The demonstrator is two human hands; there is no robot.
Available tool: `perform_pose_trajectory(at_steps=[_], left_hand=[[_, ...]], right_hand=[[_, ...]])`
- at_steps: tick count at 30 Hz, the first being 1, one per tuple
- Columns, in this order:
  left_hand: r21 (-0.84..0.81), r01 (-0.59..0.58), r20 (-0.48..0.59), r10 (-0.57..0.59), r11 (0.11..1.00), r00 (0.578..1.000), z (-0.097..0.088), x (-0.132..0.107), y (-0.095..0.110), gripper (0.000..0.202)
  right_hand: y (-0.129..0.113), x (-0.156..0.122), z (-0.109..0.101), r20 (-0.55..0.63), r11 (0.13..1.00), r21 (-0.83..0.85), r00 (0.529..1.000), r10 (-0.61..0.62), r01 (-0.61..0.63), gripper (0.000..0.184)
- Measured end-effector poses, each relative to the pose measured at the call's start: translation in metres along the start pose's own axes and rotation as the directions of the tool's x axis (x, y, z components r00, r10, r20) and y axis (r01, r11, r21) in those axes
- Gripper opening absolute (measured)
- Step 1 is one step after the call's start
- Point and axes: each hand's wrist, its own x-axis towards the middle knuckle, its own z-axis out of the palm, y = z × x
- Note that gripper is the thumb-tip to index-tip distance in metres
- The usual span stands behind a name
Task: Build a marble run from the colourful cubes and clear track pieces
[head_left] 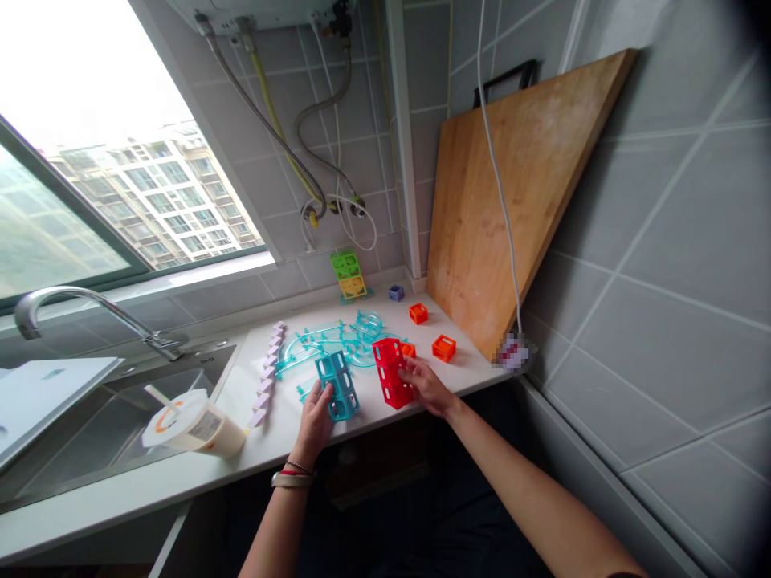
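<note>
My left hand [316, 416] is closed on a teal stack of hollow plastic blocks [338, 387], tilted over the front part of the counter. A red stack of similar hollow blocks [391, 373] is gripped in my right hand [429, 387], a short way to the right and apart from the teal one. Behind both stacks lie clear turquoise track pieces [313, 335], partly hidden by the teal stack. Orange blocks [444, 348] sit on the counter beyond my right hand; one is mostly covered by the red stack.
A row of pale lilac pieces [267, 376] runs along the counter's left. Near the sink [220, 361] stands a lidded drink cup [196, 425] with a straw. At the back are a green and yellow panel [348, 275] and a blue-violet block [396, 293]. A wooden board [511, 185] leans right.
</note>
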Motion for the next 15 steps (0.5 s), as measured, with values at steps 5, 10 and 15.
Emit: perform_pose_trajectory(at_steps=[5,10,15], left_hand=[[0.054,-0.108,0.020,0.107,0.993,0.994,-0.003,0.002,-0.006,0.053],[0.095,-0.155,0.040,0.152,0.983,0.988,-0.006,0.002,-0.009,0.055],[0.129,-0.152,0.061,0.145,0.980,0.988,-0.004,0.000,-0.008,0.059]], right_hand=[[0.010,0.025,0.005,0.047,0.978,-0.206,0.999,-0.022,0.031,0.050],[0.020,0.038,0.000,0.072,0.958,-0.279,0.996,-0.045,0.064,0.061],[0.019,0.033,-0.003,0.113,0.960,-0.271,0.993,-0.043,0.073,0.063]])
